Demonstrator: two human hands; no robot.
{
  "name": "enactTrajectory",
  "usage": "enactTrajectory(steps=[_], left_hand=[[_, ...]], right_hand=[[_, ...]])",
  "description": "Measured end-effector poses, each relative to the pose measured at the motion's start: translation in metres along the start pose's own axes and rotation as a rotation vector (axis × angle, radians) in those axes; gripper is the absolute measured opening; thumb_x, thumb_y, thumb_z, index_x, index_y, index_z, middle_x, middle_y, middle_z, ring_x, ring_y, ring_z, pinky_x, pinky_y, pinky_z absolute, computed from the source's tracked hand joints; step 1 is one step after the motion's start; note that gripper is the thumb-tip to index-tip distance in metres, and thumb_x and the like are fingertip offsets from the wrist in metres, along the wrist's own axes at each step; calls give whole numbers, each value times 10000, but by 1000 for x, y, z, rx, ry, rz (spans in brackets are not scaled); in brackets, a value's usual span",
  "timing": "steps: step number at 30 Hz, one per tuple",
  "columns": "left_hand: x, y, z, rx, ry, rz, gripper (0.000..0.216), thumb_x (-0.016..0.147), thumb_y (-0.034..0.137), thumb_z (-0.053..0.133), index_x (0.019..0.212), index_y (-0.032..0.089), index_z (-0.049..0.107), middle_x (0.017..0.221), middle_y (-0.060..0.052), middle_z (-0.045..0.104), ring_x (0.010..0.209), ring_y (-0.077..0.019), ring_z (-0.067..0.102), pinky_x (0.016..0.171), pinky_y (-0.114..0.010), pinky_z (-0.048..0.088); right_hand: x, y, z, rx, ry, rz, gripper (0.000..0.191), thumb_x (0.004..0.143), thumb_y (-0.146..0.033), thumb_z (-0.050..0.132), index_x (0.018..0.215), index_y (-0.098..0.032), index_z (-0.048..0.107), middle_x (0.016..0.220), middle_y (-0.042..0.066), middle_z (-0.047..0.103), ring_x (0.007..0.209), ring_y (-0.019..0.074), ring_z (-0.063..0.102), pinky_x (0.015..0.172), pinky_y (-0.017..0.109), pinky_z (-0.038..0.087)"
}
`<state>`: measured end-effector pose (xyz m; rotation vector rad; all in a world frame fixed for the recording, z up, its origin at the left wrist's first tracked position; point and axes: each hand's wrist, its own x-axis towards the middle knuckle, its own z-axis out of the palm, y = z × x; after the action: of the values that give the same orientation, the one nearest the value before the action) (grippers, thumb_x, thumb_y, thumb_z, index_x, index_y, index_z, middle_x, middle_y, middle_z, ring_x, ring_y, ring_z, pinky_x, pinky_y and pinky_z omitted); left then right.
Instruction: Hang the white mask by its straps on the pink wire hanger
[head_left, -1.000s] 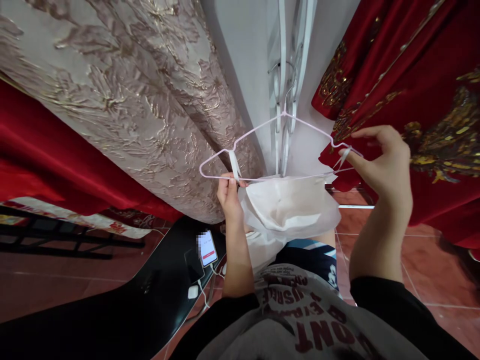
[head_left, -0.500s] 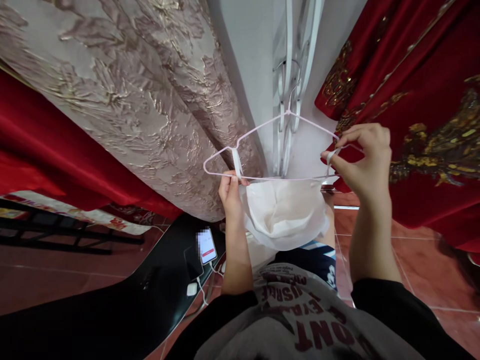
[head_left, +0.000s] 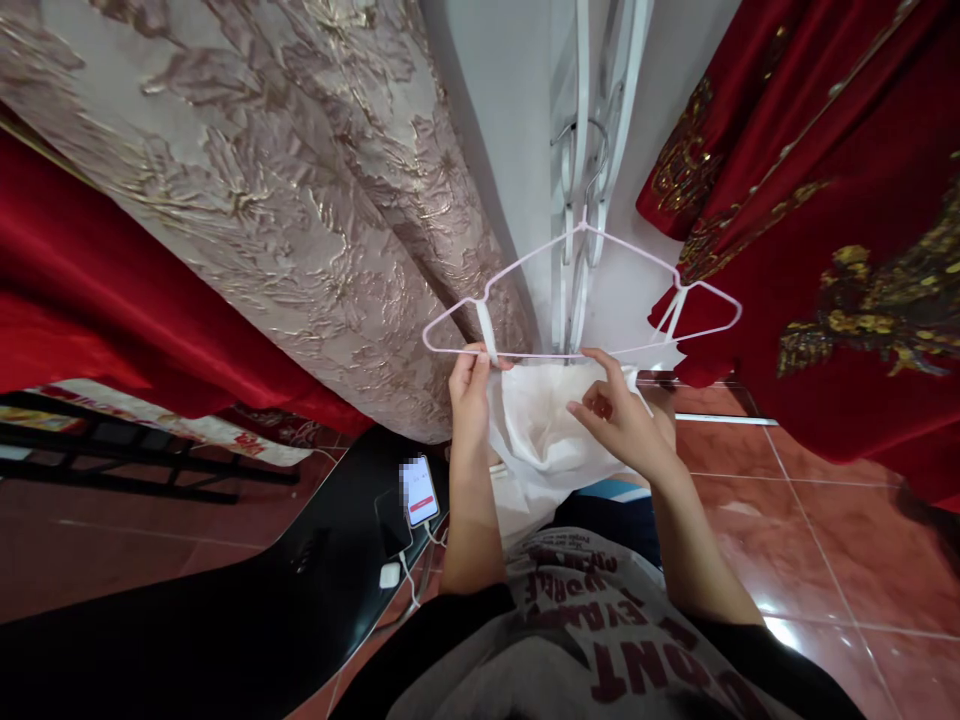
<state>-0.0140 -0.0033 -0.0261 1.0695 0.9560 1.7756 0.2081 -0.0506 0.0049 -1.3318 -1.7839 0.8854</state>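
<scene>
A thin pink wire hanger (head_left: 525, 268) hangs by its hook from a white wall bracket (head_left: 579, 150). A white garment (head_left: 540, 425) hangs under it by two white straps looped over the hanger's ends. My left hand (head_left: 471, 385) is closed on the garment's top edge below the left strap (head_left: 487, 325). My right hand (head_left: 619, 420) pinches the white cloth near the middle, below the hanger's bar. The right strap (head_left: 675, 315) sits on the hanger's right end, untouched.
A beige and gold embroidered dress (head_left: 285, 180) hangs at left, red gold-trimmed garments (head_left: 840, 230) at right. A phone (head_left: 420, 492) on a charging cable lies on a black surface (head_left: 247, 610) below. Red floor tiles (head_left: 810, 540) spread to the right.
My right hand has let go of the right strap, left looped on the hanger's end, and dropped left to the garment's middle. My left hand has kept its grip.
</scene>
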Motion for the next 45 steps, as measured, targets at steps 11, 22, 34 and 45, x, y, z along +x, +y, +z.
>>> enactTrajectory(steps=[11,22,34,45], left_hand=[[-10,84,-6,62,-214,-78,327,928,538,781,987,217,809,1056,-127,769,978,-253,724,774,-332,588],[2,51,-20,-69,307,-12,271,823,332,895,1036,212,778,1297,-102,771,1221,-245,720,750,-241,564],[-5,25,19,-150,25,-77,423,863,568,855,864,206,637,775,-27,678,846,-186,775,611,-223,538],[-8,28,16,-136,6,-69,422,891,582,828,888,204,639,804,-32,679,885,-191,780,612,-221,543]], right_hand=[[1,13,6,111,93,30,679,956,-302,654,1554,-328,332,766,-67,561,623,175,563,633,352,453],[-4,14,20,183,15,2,708,971,-304,639,1601,-368,323,820,-50,573,611,170,540,641,355,466],[11,20,-46,296,803,15,376,896,-369,655,1261,-278,654,655,-57,527,555,151,514,546,297,396],[45,10,-81,228,525,20,130,766,-291,730,843,-186,741,499,-88,453,472,65,326,496,229,224]])
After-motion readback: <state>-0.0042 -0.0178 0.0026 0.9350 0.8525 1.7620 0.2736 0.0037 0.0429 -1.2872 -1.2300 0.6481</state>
